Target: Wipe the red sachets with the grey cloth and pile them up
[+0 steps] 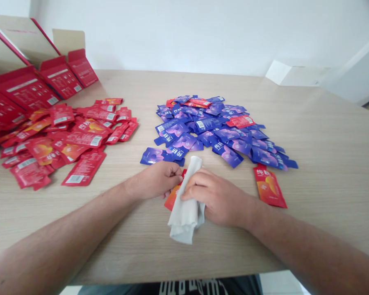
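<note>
A red and orange sachet (172, 198) lies in front of me, pinched at its edge by my left hand (158, 179). My right hand (213, 194) grips a folded white tissue (184, 217) and presses it over the sachet, hiding most of it. Just beyond my hands spreads a heap of purple sachets (209, 123), with a few red ones among them, such as a red sachet (240, 121) on top. To the left is a pile of red sachets (80, 133). One more red sachet (269, 186) lies right of my right hand.
Several open red cartons (27, 86) stand at the back left, behind the red pile. At the back right, a white box-like object (298, 74) rests against the wall. The wooden table's (135, 262) front edge runs close to my body.
</note>
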### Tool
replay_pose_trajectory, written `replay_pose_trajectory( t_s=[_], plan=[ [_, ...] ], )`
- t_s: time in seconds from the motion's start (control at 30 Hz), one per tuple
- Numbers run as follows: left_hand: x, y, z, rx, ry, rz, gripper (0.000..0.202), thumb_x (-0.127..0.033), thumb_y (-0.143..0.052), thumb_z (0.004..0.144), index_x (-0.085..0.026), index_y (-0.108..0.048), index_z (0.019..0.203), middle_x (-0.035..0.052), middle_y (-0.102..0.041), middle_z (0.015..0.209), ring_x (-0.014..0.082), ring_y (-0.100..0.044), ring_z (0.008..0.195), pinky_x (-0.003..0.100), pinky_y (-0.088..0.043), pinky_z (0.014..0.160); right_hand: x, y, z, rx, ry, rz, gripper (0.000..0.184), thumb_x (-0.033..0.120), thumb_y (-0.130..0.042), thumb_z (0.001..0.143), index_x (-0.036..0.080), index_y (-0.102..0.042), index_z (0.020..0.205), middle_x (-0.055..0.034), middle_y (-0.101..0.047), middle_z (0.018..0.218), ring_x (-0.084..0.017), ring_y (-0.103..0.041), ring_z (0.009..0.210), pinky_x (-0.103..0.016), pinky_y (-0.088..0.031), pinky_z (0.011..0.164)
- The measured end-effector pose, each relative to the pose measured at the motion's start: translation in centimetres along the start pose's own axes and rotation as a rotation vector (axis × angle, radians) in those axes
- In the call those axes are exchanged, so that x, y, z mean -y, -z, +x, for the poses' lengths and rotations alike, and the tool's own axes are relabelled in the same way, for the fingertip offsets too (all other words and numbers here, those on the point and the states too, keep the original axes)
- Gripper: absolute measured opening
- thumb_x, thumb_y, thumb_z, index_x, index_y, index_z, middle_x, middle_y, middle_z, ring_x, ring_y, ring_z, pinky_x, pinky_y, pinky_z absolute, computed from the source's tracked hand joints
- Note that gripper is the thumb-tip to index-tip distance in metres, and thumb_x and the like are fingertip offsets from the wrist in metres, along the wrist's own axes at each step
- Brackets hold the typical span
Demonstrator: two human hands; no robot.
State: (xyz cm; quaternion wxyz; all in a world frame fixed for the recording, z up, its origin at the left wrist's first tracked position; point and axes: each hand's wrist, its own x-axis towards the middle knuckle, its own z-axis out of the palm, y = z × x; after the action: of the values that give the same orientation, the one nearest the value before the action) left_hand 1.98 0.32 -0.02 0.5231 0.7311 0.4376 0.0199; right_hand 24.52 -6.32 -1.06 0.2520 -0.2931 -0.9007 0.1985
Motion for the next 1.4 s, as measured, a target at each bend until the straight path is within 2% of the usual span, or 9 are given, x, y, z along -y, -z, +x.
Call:
replay_pose_trajectory(
  t_s=[0.07, 0.23, 0.4, 0.57, 0.73, 0.87, 1.03, 1.2, 1.4],
  plan=[
    [0.0, 0.0, 0.0, -0.007, 0.004, 0.009, 0.020, -0.038, -0.053, 0.094, -0.020, -0.058, 0.087, -0.0040, -0.062, 0.064, 0.0117, -0.063, 0.052, 0.020, -0.051, 0.047, 0.2, -0.1, 0.0, 0.010, 0.022, 0.012, 0.034, 0.003, -0.062, 0.085, 0.018, -0.071, 0.113, -0.0095, -0.067, 0.109, -0.026, -0.059, 0.108, -0.043, -0.051, 0.098],
    [-0.3, -0.1, -0.1, -0.011, 0.016, -0.006, 0.021, -0.039, -0.049, 0.097, -0.020, -0.058, 0.089, -0.0033, -0.066, 0.062, 0.0123, -0.065, 0.051, 0.020, -0.051, 0.048, -0.2, -0.3, 0.1, -0.100, -0.094, 0.004, 0.037, -0.001, -0.061, 0.083, 0.016, -0.071, 0.114, -0.0101, -0.066, 0.111, -0.026, -0.059, 0.110, -0.043, -0.050, 0.099],
    [-0.2, -0.1, -0.1, 0.021, -0.026, 0.021, 0.025, -0.040, -0.048, 0.098, -0.020, -0.060, 0.086, -0.0025, -0.067, 0.066, 0.0113, -0.066, 0.054, 0.019, -0.051, 0.049, 0.6, -0.7, 0.2, -0.008, 0.049, 0.031, 0.028, 0.008, -0.064, 0.091, 0.016, -0.071, 0.117, -0.0096, -0.067, 0.114, -0.025, -0.058, 0.111, -0.042, -0.050, 0.102],
    [0.0, -0.1, 0.1, -0.017, 0.009, -0.006, 0.027, -0.044, -0.051, 0.097, -0.020, -0.059, 0.089, -0.0028, -0.065, 0.065, 0.0116, -0.064, 0.053, 0.020, -0.052, 0.047, 0.5, -0.7, 0.2, -0.114, -0.052, 0.019, 0.032, 0.004, -0.062, 0.091, 0.016, -0.070, 0.120, -0.0109, -0.067, 0.115, -0.026, -0.058, 0.115, -0.045, -0.049, 0.104],
    [-0.3, 0.0, 0.0, 0.024, -0.016, 0.011, 0.024, -0.039, -0.050, 0.097, -0.019, -0.060, 0.087, -0.0021, -0.066, 0.067, 0.0104, -0.064, 0.053, 0.018, -0.051, 0.048, 0.4, -0.7, 0.2, -0.026, 0.041, 0.034, 0.029, 0.008, -0.062, 0.093, 0.016, -0.070, 0.120, -0.0104, -0.068, 0.116, -0.025, -0.059, 0.111, -0.042, -0.051, 0.102],
    [-0.3, -0.1, 0.0, -0.021, 0.010, -0.015, 0.025, -0.041, -0.051, 0.097, -0.019, -0.059, 0.090, -0.0029, -0.065, 0.064, 0.0109, -0.064, 0.052, 0.019, -0.052, 0.049, 0.0, -0.6, 0.1, -0.103, -0.058, 0.021, 0.035, 0.003, -0.060, 0.092, 0.018, -0.070, 0.121, -0.0107, -0.066, 0.117, -0.025, -0.059, 0.115, -0.044, -0.051, 0.103],
    [-0.2, -0.1, 0.0, 0.000, -0.012, -0.006, 0.024, -0.042, -0.052, 0.096, -0.020, -0.060, 0.091, -0.0025, -0.066, 0.066, 0.0113, -0.065, 0.053, 0.020, -0.052, 0.049, -0.3, -0.4, 0.0, -0.056, -0.013, 0.022, 0.033, 0.006, -0.062, 0.092, 0.018, -0.070, 0.122, -0.0106, -0.067, 0.117, -0.025, -0.060, 0.114, -0.044, -0.052, 0.102],
    [-0.3, -0.1, 0.0, -0.006, 0.001, -0.049, 0.023, -0.040, -0.052, 0.096, -0.020, -0.059, 0.088, -0.0035, -0.063, 0.064, 0.0112, -0.063, 0.053, 0.020, -0.052, 0.049, -0.4, -0.5, 0.0, -0.120, -0.094, -0.010, 0.039, 0.000, -0.061, 0.089, 0.018, -0.069, 0.123, -0.0104, -0.067, 0.118, -0.025, -0.060, 0.115, -0.044, -0.051, 0.103],
    [-0.6, 0.0, -0.2, -0.018, -0.006, -0.024, 0.020, -0.037, -0.054, 0.094, -0.019, -0.061, 0.087, -0.0029, -0.064, 0.067, 0.0111, -0.063, 0.054, 0.019, -0.050, 0.048, 1.9, -1.1, 0.4, -0.014, 0.077, -0.036, 0.024, 0.019, -0.059, 0.101, 0.019, -0.072, 0.121, -0.0088, -0.069, 0.115, -0.024, -0.058, 0.112, -0.042, -0.050, 0.103]
  ],
)
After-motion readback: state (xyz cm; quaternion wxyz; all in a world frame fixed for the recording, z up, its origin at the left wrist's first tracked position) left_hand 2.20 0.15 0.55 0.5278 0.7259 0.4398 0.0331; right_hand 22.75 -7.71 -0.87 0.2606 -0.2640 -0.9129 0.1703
